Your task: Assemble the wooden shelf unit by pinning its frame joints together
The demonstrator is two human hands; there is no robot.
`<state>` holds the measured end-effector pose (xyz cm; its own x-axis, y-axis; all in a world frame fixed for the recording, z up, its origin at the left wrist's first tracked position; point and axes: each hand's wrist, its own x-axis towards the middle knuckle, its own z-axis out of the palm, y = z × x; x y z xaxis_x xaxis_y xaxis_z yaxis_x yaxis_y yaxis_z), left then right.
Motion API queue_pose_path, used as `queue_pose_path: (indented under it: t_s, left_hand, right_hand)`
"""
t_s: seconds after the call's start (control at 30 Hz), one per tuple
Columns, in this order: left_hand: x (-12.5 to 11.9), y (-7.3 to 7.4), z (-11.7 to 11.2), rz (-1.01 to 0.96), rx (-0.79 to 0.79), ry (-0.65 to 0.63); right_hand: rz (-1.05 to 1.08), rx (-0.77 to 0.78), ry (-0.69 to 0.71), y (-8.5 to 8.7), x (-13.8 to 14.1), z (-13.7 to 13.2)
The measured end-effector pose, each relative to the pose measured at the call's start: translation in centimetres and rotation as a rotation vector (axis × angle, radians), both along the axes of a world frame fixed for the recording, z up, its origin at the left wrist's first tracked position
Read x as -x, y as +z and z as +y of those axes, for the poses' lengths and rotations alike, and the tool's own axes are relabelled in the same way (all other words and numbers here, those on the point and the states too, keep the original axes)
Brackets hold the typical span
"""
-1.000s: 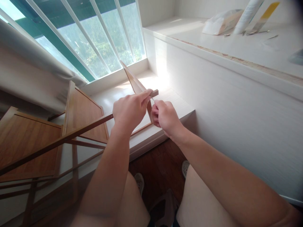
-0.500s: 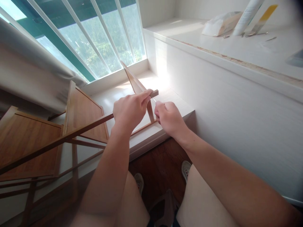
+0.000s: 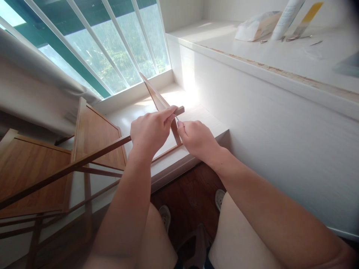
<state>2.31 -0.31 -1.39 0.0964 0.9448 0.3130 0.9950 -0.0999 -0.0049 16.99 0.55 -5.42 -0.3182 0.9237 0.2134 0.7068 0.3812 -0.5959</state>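
My left hand [image 3: 151, 130] is closed around a long dark wooden bar [image 3: 101, 150], close to its squared end. The bar slants down to the left across a wooden frame. My right hand [image 3: 198, 139] is closed just to the right, pinching a thin metal rod [image 3: 176, 117] whose tip meets the bar beside my left fingertips. Most of the rod is hidden in my fingers, so its kind cannot be told. Behind both hands, a wooden panel [image 3: 154, 93] stands tilted on the white ledge [image 3: 179, 157].
Slatted wooden panels [image 3: 98, 130] stand at left, near a grey curtain [image 3: 42, 86] and barred window [image 3: 109, 45]. On the white counter [image 3: 218, 33] lie a plastic bag [image 3: 255, 28], a white tube [image 3: 287, 18], a yellow-handled brush [image 3: 311, 13] and small metal pieces [image 3: 316, 43].
The whole view has shifted slightly. My right hand has turned a little and sits closer to the bar, with less of the metal rod showing. My left hand keeps its hold.
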Motion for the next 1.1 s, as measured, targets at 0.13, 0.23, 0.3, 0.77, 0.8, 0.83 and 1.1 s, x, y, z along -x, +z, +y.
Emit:
queue_pose_path:
  t_s: [0.13, 0.23, 0.3, 0.77, 0.8, 0.83, 1.1]
  left_hand:
    - [0.1, 0.0, 0.1, 0.000, 0.001, -0.003]
    - [0.1, 0.0, 0.2, 0.004, 0.007, 0.001]
    - [0.0, 0.1, 0.2, 0.005, 0.008, 0.006]
    - [-0.1, 0.1, 0.0, 0.003, 0.018, 0.015]
    - [-0.1, 0.1, 0.0, 0.001, 0.021, 0.017]
    - [-0.1, 0.1, 0.0, -0.002, 0.023, 0.016]
    - [0.2, -0.2, 0.1, 0.023, -0.010, -0.003]
  right_hand:
    - [-0.129, -0.058, 0.017, 0.2, -0.5, 0.2]
    - [-0.196, -0.091, -0.007, 0.4, -0.8, 0.3]
    - [-0.224, -0.112, -0.024, 0.5, -0.8, 0.3]
    - [0.024, -0.074, -0.103, -0.4, 0.5, 0.4]
    - [0.052, -0.066, -0.107, -0.4, 0.6, 0.4]
    - [0.087, -0.056, -0.109, -0.4, 0.6, 0.4]
    - [0.746, 0.320, -0.050, -0.9, 1.8, 0.2]
